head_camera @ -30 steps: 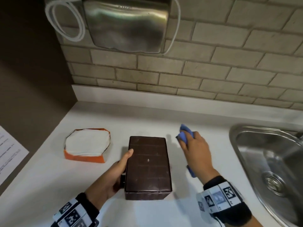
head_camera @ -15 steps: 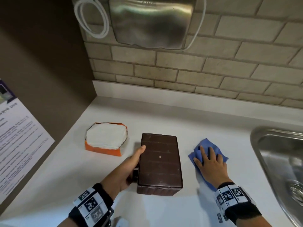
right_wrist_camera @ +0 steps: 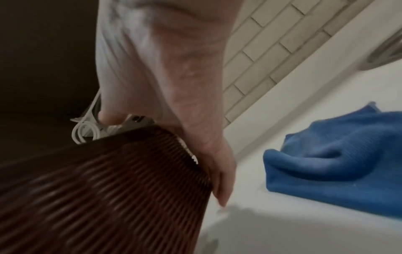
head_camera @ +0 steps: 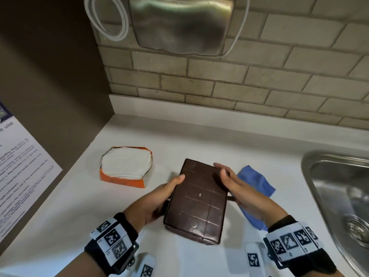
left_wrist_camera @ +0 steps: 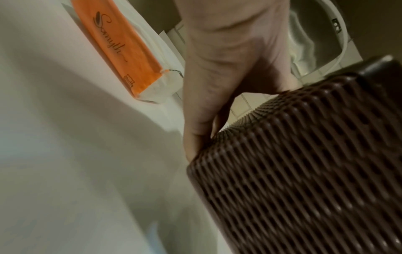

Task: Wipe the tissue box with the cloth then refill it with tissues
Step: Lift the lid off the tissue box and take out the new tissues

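Two bare hands clasp a dark brown woven-sided plastic tissue box (head_camera: 196,202) on a white countertop (head_camera: 60,226). From left: an opened orange pack of white tissues (head_camera: 125,166) lies apart; the left hand (head_camera: 157,198) grips the box's left side, thumb on top; the right hand (head_camera: 239,188) curls around its right side; a crumpled blue cloth (head_camera: 257,184) lies just beside, near a steel sink (head_camera: 339,196).

Black wristbands (head_camera: 111,239) (white tags, black square codes)
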`<act>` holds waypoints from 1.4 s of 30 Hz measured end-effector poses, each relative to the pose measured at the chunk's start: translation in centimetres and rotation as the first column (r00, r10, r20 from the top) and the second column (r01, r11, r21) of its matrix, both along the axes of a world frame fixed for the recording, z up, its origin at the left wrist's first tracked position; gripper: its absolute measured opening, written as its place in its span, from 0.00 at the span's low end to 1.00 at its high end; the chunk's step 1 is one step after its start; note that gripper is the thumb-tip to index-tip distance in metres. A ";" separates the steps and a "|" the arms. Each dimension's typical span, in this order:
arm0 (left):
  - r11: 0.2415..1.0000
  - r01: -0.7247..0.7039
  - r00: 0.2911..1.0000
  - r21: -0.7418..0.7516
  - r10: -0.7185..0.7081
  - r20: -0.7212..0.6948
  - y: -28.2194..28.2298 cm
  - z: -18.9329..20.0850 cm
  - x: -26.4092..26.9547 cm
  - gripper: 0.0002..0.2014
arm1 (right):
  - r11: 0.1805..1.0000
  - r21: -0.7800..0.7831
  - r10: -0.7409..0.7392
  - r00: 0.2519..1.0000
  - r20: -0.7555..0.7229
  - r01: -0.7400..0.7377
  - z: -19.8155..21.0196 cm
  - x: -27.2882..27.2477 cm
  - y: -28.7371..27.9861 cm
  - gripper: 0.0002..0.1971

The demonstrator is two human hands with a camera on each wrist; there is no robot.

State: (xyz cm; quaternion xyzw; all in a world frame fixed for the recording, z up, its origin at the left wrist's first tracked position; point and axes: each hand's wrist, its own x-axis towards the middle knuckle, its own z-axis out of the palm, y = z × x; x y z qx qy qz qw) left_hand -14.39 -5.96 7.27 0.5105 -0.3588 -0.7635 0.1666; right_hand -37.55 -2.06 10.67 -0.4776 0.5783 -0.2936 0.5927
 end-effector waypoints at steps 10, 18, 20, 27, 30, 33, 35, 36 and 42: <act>0.999 0.011 1.000 0.043 -0.010 -0.026 0.3 -1.0 1.2 0.25 | 0.961 0.266 -0.136 0.966 0.220 0.075 -1.8 -0.2 1.0 0.17; 0.979 -0.198 0.980 -0.058 0.197 -0.027 -1.7 -2.4 2.0 0.27 | 0.860 0.281 -0.503 0.801 0.325 0.426 -3.3 -0.3 1.6 0.15; 0.976 -0.182 0.983 -0.119 0.177 -0.054 -1.4 -2.4 1.1 0.20 | 0.859 0.229 -0.511 0.787 0.345 0.457 -3.7 0.4 1.7 0.13; 0.943 -0.053 0.996 -0.328 0.027 -0.085 -0.5 -2.0 -0.4 0.19 | 0.870 0.086 -0.483 0.809 0.334 0.485 -4.6 2.4 1.8 0.14; 0.909 -0.031 0.997 -0.415 0.002 -0.071 -0.4 -2.2 -0.1 0.21 | 0.901 -0.013 -0.430 0.894 0.125 0.435 -5.1 2.2 1.5 0.19; 0.878 0.019 0.995 -0.478 -0.063 -0.077 -0.4 -2.7 0.1 0.26 | 0.933 -0.038 -0.359 0.930 -0.076 0.357 -5.3 1.9 1.3 0.23; 0.860 0.037 0.993 -0.509 -0.089 -0.078 -0.3 -2.7 0.2 0.29 | 0.948 -0.077 -0.319 0.924 -0.210 0.310 -5.2 1.9 1.4 0.23; 0.851 0.041 0.992 -0.524 -0.096 -0.078 -0.2 -2.8 0.2 0.31 | 0.952 -0.106 -0.306 0.913 -0.269 0.287 -5.1 1.8 1.5 0.22; 0.828 0.032 0.996 -0.560 -0.071 -0.049 -0.1 -4.2 0.6 0.41 | 0.960 -0.275 -0.229 0.731 -0.643 0.058 -5.3 0.8 1.9 0.45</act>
